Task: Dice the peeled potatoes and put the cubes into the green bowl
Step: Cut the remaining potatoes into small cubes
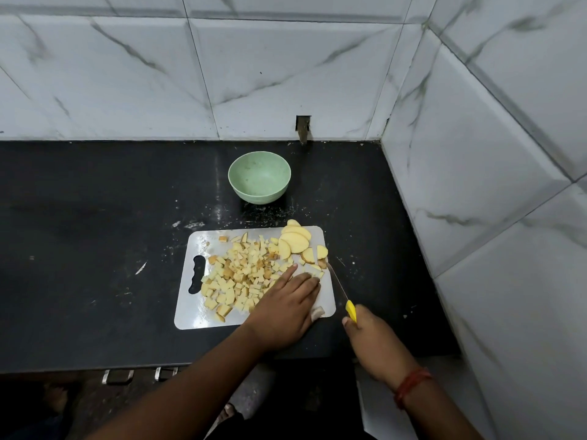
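A white cutting board lies on the black counter and carries a heap of potato cubes. Several potato slices are stacked at the board's far right corner. My left hand lies flat on the board's right part, fingers straight, covering some pieces beside the cubes. My right hand grips the yellow handle of a knife, whose blade tip points at the slices along the board's right edge. The green bowl stands empty behind the board.
The black counter ends at marble-tiled walls behind and to the right. Small potato scraps and white flecks lie scattered on it around the board. The counter's front edge runs just below my forearms, with metal handles under it.
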{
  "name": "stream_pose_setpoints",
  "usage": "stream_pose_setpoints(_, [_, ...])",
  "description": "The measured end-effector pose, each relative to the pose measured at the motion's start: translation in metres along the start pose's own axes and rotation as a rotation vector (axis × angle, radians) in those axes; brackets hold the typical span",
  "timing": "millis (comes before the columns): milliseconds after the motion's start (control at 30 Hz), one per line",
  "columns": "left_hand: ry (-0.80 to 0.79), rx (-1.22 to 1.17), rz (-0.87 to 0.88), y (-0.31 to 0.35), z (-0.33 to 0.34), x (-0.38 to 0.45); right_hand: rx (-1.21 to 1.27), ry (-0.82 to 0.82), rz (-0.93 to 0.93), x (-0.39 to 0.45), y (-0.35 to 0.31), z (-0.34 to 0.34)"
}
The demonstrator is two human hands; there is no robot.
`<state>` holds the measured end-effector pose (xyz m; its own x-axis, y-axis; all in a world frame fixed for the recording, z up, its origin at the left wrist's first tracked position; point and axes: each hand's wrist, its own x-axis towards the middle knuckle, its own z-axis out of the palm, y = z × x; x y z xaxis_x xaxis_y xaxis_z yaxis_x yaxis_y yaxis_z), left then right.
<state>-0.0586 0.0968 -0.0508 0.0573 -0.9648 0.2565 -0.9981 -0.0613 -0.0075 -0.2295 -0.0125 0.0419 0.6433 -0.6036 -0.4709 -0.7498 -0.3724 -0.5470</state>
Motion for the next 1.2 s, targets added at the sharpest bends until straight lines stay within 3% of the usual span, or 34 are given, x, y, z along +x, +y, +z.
stream_pose_setpoints(133, [-0.002,0.006,-0.074,-0.020,-0.004,-0.010,0.025,-0.019,0.001,-0.002,0.003,-0.001])
stream_pose_setpoints(267, [0.001,0.028,-0.024,-0.030,-0.007,-0.018,0.034,-0.025,0.006,-0.001,0.003,-0.002])
stream_pose_setpoints(600, [-0.059,0.057,-0.114,0.006,-0.006,0.018,0.036,-0.008,-0.002,0.003,0.000,-0.002])
stream_pose_setpoints(867, [-0.033,0.052,0.024,-0.013,-0.003,0.006,0.026,-0.022,0.003,0.001,0.005,-0.001])
stream_pose_setpoints(1200, [-0.049,-0.002,-0.021,-0.013,0.003,-0.010,-0.156,-0.070,-0.017,0.002,0.006,0.018])
